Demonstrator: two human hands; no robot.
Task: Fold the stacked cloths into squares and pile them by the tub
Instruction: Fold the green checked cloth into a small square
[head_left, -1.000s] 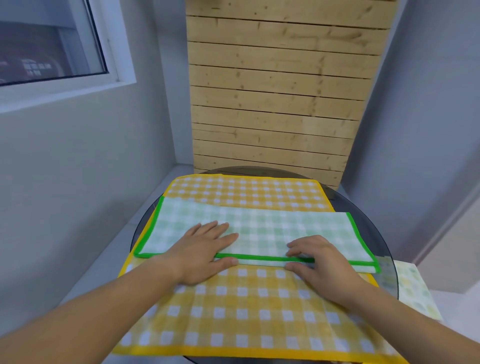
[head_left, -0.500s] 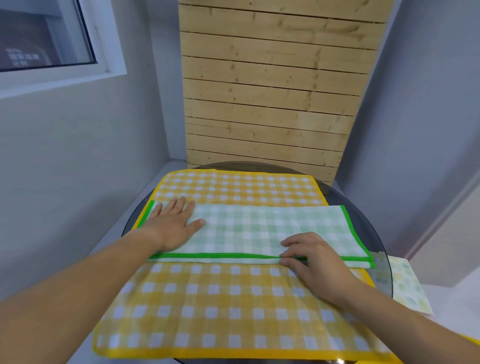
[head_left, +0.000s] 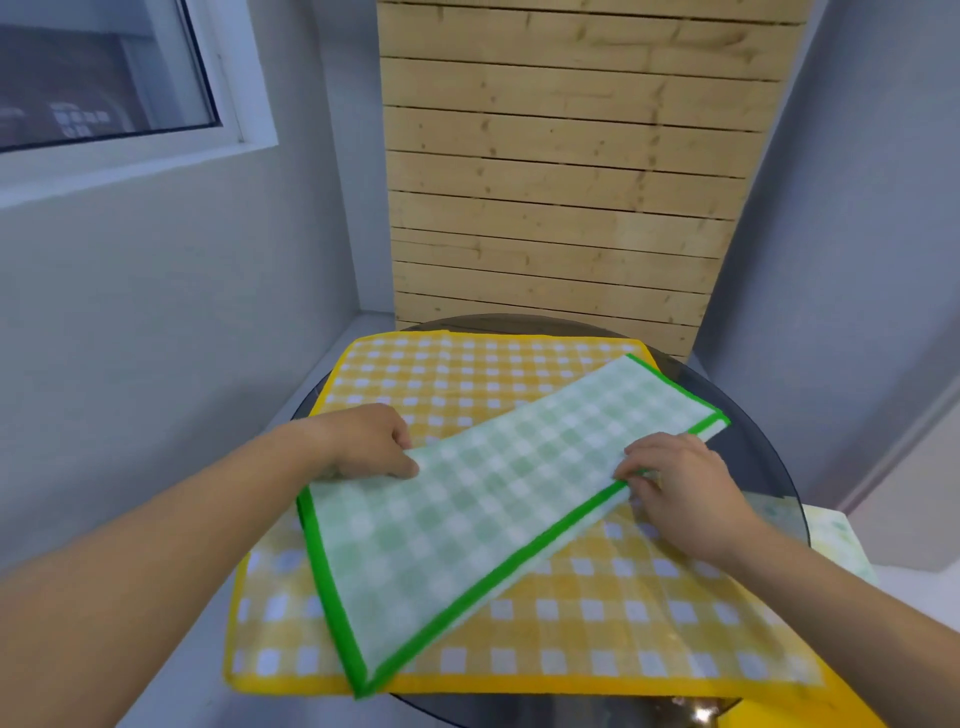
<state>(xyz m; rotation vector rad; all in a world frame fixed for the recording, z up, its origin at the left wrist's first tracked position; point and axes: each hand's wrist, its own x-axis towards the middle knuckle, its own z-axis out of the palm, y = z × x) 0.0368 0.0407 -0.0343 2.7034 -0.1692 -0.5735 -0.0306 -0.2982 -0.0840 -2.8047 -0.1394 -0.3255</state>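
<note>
A green checked cloth (head_left: 467, 509) with a bright green border, folded into a long strip, lies diagonally on a spread yellow checked cloth (head_left: 597, 613). Its near end points toward me and its far end reaches the back right. My left hand (head_left: 369, 441) pinches the strip's upper long edge at the left. My right hand (head_left: 675, 483) pinches the lower bordered edge at the right. No tub is in view.
Both cloths lie on a round dark glass table (head_left: 758, 467) in a corner, with grey walls left and right and a wooden slat panel (head_left: 566, 182) behind. A pale patterned cloth (head_left: 836, 535) shows past the table's right rim.
The green strip has been swung from lying across the table to a diagonal, its left end now toward me. Both hands went from pressing flat to pinching its edges.
</note>
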